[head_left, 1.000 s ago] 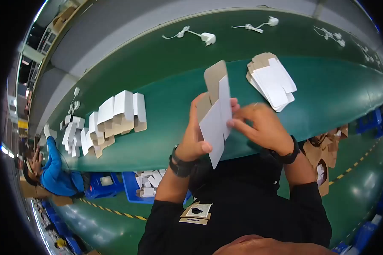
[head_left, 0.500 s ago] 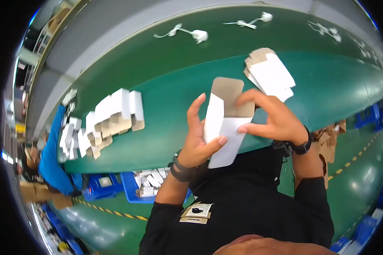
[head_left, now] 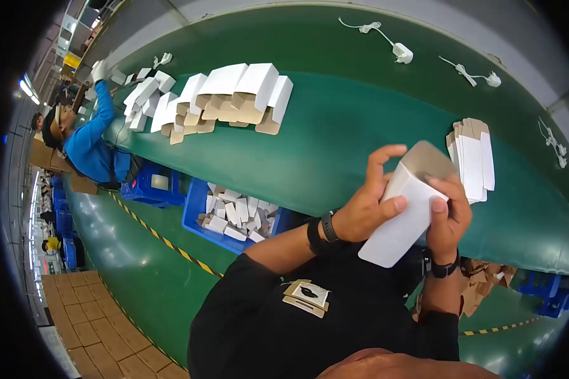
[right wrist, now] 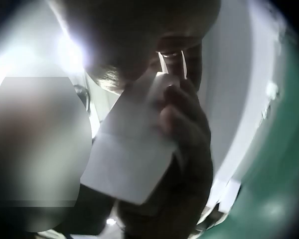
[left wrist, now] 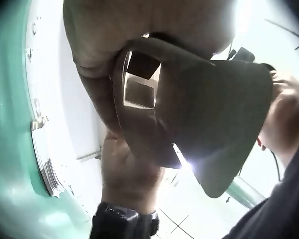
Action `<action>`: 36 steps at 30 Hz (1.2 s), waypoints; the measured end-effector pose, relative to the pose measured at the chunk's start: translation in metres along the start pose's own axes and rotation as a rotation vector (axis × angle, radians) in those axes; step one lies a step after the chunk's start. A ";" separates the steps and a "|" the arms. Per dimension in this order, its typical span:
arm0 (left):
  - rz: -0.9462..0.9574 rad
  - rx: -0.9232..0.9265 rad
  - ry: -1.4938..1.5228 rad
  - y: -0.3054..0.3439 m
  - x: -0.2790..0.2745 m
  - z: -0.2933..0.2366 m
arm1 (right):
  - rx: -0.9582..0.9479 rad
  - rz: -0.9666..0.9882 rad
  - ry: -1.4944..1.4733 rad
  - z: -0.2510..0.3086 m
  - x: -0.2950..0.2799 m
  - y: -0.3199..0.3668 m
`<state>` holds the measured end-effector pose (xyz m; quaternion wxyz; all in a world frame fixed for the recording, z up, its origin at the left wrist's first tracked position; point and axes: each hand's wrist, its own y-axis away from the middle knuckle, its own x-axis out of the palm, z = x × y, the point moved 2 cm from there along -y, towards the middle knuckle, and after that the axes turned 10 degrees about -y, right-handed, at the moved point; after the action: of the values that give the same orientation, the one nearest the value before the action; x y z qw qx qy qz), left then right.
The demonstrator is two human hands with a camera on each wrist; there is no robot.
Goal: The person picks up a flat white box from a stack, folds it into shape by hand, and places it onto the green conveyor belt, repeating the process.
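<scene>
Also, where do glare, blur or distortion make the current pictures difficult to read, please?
Head view: lens distortion bows the green table, and the corners fall black; left wrist view: the white box looks dark against washed-out light; right wrist view: glare at upper left, with a blurred patch below it.

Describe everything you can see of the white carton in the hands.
The white carton looks like thin paperboard, plain white outside and grey-brown inside. It is opened out, its upper end not closed: a flap stands raised there, and the lower end has rounded corners. It is held tilted off the green table. The left hand grips one side; the right hand pinches the opposite upper corner.
</scene>
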<state>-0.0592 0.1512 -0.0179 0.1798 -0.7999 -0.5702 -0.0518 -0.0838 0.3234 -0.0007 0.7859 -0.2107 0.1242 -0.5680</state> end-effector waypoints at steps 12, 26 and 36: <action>0.139 -0.019 -0.368 0.013 -0.024 -0.011 | -0.071 0.072 0.150 0.024 0.004 -0.022; 0.058 -0.048 -0.223 0.013 -0.023 -0.007 | 0.102 0.171 -0.009 0.018 -0.002 -0.018; -0.383 -0.006 0.058 0.057 -0.061 -0.044 | 0.048 0.226 0.449 0.001 0.005 -0.031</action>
<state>-0.0221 0.0651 -0.0078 0.1810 -0.6755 -0.7063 -0.1099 -0.1076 0.3106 0.0147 0.8019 -0.0451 0.3050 -0.5118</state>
